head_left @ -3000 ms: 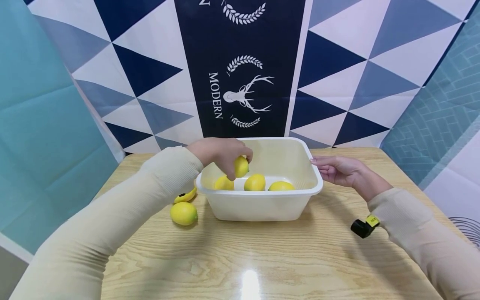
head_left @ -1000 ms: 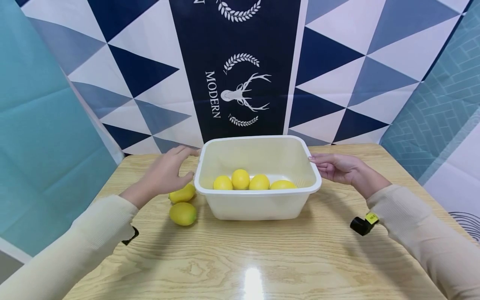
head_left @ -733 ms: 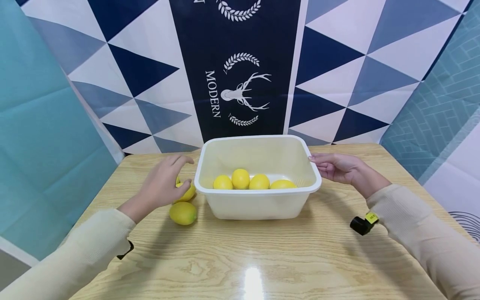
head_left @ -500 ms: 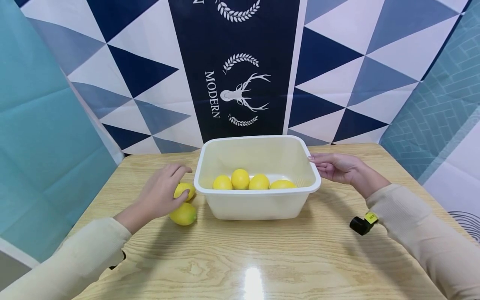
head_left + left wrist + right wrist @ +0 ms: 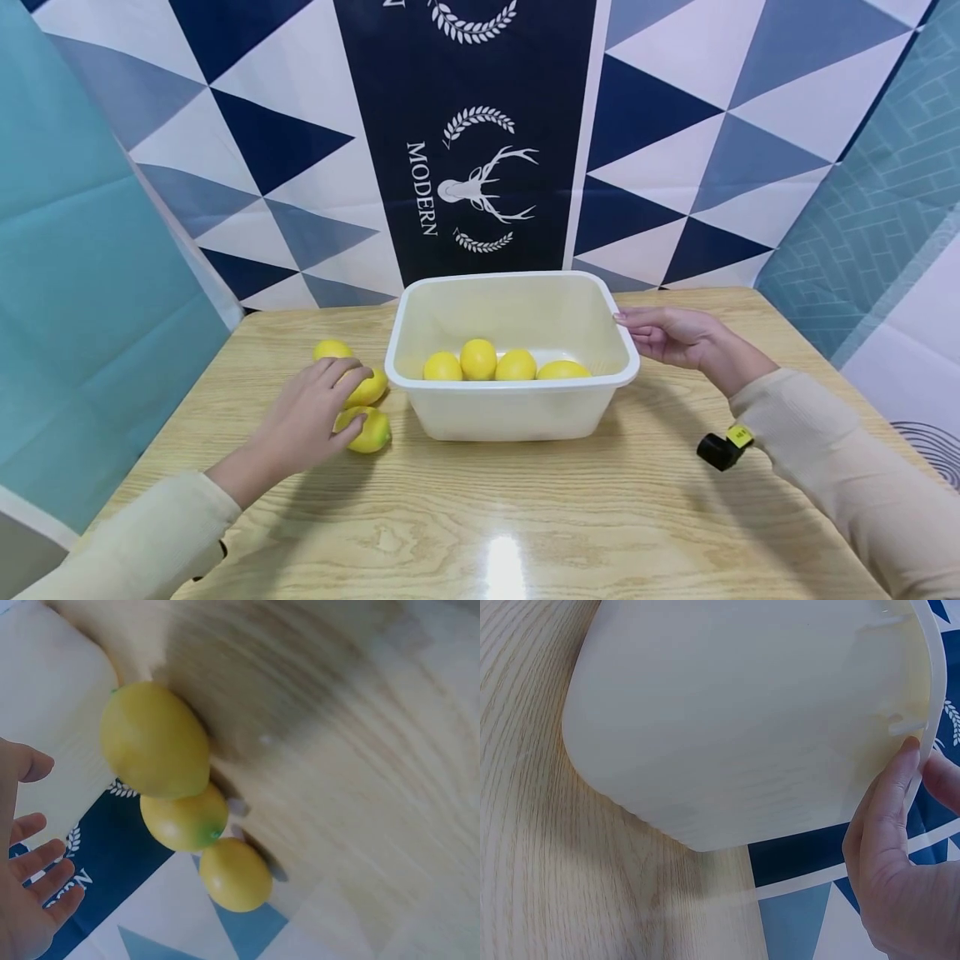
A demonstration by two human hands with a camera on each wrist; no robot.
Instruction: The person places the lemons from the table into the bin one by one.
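Three lemons lie in a row on the table left of the white plastic basin: a front lemon [image 5: 367, 432], a middle lemon [image 5: 369, 388] and a back lemon [image 5: 331, 349]. My left hand [image 5: 303, 417] hovers over their left side, fingers spread and holding nothing. The left wrist view has the hand [image 5: 30, 900] at its left edge, apart from the nearest lemon [image 5: 154, 739]. With thumb and fingers, my right hand [image 5: 671, 337] pinches the right rim of the basin [image 5: 510, 417]. From the right wrist view, its fingers [image 5: 889, 810] lie against the outer wall under the rim.
Inside the basin several lemons [image 5: 478, 360] sit together along the near side. The wooden table [image 5: 585, 517] runs up to a patterned cloth backdrop [image 5: 487, 192] close behind the basin. A black wrist camera [image 5: 722, 451] hangs off the right sleeve.
Three seconds ago my left hand held a lemon over the basin; that lemon now lies inside. The hand has since moved left and towards me, over the loose lemons. My right hand stays put.
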